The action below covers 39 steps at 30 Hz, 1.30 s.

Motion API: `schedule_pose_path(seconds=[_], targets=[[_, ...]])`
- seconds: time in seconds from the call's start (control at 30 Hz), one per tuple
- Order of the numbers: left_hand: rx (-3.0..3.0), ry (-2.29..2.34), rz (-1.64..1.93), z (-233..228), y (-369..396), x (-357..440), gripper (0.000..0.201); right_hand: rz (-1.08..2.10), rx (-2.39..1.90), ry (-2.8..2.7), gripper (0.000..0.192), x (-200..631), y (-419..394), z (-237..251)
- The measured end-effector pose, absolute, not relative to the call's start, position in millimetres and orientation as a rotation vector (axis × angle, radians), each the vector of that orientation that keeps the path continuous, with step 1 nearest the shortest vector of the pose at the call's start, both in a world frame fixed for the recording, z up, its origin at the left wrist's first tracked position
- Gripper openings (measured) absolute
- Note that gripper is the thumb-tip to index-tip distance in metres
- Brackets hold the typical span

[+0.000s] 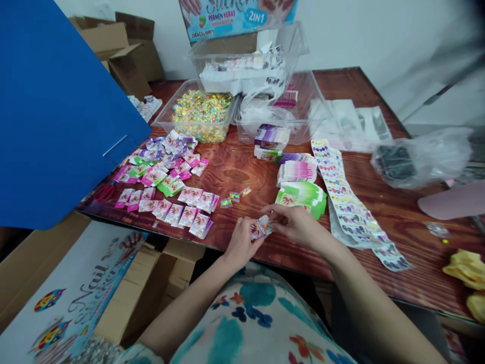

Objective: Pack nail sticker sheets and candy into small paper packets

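My left hand (242, 240) is closed round a small printed candy box (259, 228) near the table's front edge. At that box's right end, my right hand (290, 221) has its fingers pinched together, with a bit of colourful candy packet showing between the hands; what exactly the fingertips grip is too small to make out. Just beyond the hands lie a few small candy packets (234, 196). Flat green box blanks (303, 197) lie behind my right hand, next to pink ones (297, 171). Filled boxes (189, 215) stand in rows to the left.
A clear tub of candy packets (200, 121) stands at the back, beside stacked clear tubs (246, 76). Sticker strips (344, 202) run down the right side. A blue panel (64, 116) juts over the left edge, and a plastic bag (424, 156) lies far right.
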State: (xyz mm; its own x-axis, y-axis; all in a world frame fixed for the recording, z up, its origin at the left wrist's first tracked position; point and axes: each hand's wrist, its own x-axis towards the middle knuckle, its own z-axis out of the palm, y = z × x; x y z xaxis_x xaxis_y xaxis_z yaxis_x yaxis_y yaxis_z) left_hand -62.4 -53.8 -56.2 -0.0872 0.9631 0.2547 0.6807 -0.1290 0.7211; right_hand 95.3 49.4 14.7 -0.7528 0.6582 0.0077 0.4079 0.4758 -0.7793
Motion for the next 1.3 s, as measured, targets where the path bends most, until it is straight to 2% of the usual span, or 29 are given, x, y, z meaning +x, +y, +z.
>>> schedule_pose_path(seconds=[0.13,0.3,0.43,0.53,0.67,0.8,0.9,1.0,1.1,1.2,1.3], targets=[[1.925,1.773,1.057,-57,-55,-62,0.033,1.095,-0.919,-2.392,0.045,87,44,10],[1.778,1.841,1.054,-53,-54,-64,0.035,1.113,-0.867,-2.264,0.051,82,34,2],[1.764,1.841,1.034,-55,-55,-64,0.038,1.085,-0.909,-2.178,0.048,82,31,0],[1.758,1.850,1.052,-59,-56,-64,0.039,1.191,-0.857,-2.200,0.047,79,29,1],[1.684,1.876,1.125,-63,-57,-66,0.039,1.275,-0.713,-2.191,0.060,77,24,3],[1.627,1.858,1.175,-62,-56,-67,0.043,1.072,-0.767,-2.167,0.065,75,13,4],[1.556,1.818,1.188,-58,-56,-67,0.045,0.841,-0.644,-2.280,0.059,73,7,5],[1.435,1.769,1.275,-52,-56,-66,0.046,0.797,-0.720,-2.089,0.051,74,7,6],[1.354,1.694,1.386,-49,-57,-66,0.050,0.915,-0.914,-1.841,0.048,73,10,1],[1.336,1.624,1.426,-50,-59,-67,0.054,1.329,-0.909,-1.698,0.051,68,10,-9],[1.334,1.632,1.426,-49,-60,-69,0.049,1.694,-0.880,-1.498,0.053,61,7,-17]])
